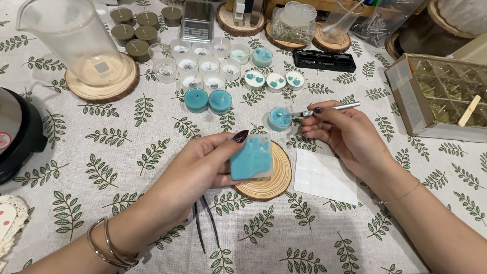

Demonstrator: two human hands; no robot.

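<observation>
My left hand [203, 165] holds a flat translucent mould with pale blue wax shapes [251, 158] above a round wooden coaster [271, 182]. My right hand [345, 132] grips a thin silver tool [329, 107] whose tip rests in a small blue tealight cup [279, 118]. Two filled blue tealights [208, 100] stand further back. Three white tealights topped with blue hearts [275, 81] sit in a row behind the cup.
Several clear tealight cups [200, 63] cluster at the back. A large plastic measuring jug [76, 40] stands on a wooden disc at left. Black tweezers [205, 228] lie near my left wrist. A white sheet [324, 177] lies at right, a cardboard divider box [441, 96] far right.
</observation>
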